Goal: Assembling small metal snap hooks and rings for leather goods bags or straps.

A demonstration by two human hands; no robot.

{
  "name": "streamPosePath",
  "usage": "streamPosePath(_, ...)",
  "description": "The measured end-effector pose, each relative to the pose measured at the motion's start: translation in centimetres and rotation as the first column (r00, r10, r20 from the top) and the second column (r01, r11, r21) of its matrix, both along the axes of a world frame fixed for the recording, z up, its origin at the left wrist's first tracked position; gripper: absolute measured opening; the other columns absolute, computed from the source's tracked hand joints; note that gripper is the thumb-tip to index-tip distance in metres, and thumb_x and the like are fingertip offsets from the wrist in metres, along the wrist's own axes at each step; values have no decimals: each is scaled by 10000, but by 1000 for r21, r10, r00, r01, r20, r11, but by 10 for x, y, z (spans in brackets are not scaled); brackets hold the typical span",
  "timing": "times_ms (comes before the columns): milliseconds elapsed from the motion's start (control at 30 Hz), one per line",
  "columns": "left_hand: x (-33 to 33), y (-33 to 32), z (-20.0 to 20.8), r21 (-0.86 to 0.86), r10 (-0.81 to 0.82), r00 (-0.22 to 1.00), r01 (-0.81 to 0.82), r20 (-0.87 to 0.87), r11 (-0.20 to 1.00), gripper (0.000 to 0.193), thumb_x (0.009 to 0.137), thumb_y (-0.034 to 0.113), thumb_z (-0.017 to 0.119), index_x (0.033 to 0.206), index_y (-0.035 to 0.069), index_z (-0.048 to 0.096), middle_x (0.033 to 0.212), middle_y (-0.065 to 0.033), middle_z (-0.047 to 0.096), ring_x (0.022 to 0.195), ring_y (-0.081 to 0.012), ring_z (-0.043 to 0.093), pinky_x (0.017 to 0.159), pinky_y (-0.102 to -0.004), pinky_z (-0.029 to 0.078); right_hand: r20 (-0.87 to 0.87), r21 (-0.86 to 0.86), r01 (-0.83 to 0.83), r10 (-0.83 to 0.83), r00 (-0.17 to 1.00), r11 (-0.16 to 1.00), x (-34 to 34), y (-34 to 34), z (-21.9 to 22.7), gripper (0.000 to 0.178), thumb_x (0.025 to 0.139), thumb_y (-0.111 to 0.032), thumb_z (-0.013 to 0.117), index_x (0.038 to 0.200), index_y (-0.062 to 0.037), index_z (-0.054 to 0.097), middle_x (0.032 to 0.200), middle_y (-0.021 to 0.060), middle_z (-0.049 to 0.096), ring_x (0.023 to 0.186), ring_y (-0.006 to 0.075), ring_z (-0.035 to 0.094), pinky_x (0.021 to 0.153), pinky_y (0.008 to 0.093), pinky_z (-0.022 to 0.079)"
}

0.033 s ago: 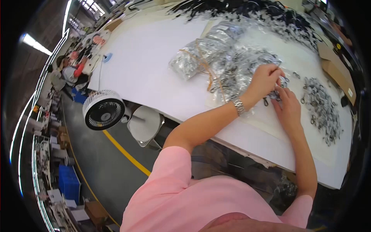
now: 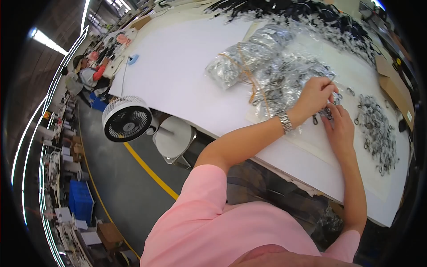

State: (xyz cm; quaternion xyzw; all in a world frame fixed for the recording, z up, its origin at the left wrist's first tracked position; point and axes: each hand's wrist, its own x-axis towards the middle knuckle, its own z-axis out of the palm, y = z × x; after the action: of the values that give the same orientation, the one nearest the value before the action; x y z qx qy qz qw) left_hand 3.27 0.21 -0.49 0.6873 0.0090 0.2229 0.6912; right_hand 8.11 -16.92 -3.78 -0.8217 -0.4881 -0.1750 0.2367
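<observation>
My left hand (image 2: 315,95), with a metal watch on its wrist, reaches to the right edge of a pile of clear plastic bags (image 2: 284,84) packed with small metal hooks. Its fingers are bent into a pinch, and what is between them is too small to make out. Close beside it, my right hand (image 2: 341,129) has its fingertips and thumb around a few small dark metal snap hooks (image 2: 327,113). One loose snap hook (image 2: 315,119) lies just left of these fingers. To the right spreads a heap of loose snap hooks (image 2: 377,133) on the table.
Tied bundles in clear bags (image 2: 231,66) lie on the white table (image 2: 178,66). Black straps (image 2: 307,13) cover its far side, and a cardboard box (image 2: 393,89) stands at right. A fan (image 2: 128,120) and a stool (image 2: 174,138) are at left. Another person (image 2: 91,75) sits farther off.
The whole view has shifted slightly, so the table and things appear a little farther right. Both hands stay together at the same spot beside the bags.
</observation>
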Motion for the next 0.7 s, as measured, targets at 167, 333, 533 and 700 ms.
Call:
streamPosePath(167,-7,8,1,-60,79,996,-81,-39,995,226,976,107,569,856,-27,707,651,-47,670,497,-72,554,476,-248,433,-76,48,-19,23,997,999,1,13,-2,273,941,-142,694,1178,-17,641,986,139,628,887,335,632,787,433,507)
streamPosePath(333,1,10,-7,-45,75,996,-73,39,996,221,942,80,573,804,-31,705,626,-76,681,487,-101,595,464,-280,453,-88,-127,35,-47,995,991,21,10,-4,119,940,-101,641,1019,-15,617,920,152,624,838,353,639,752,460,502)
streamPosePath(533,15,6,-22,47,99,993,-102,68,994,210,900,75,596,784,-42,727,637,-116,702,540,-155,672,529,-315,518,133,-316,150,-113,985,937,59,10,-25,126,904,-92,639,1001,-21,601,906,170,637,808,373,649,710,475,488)
streamPosePath(700,13,9,-30,109,119,991,-125,59,986,201,877,74,595,829,-58,739,680,-127,722,566,-173,683,579,-314,532,-285,-181,98,-147,947,979,25,22,16,126,869,-96,639,965,-17,617,872,185,670,805,383,658,709,453,505)
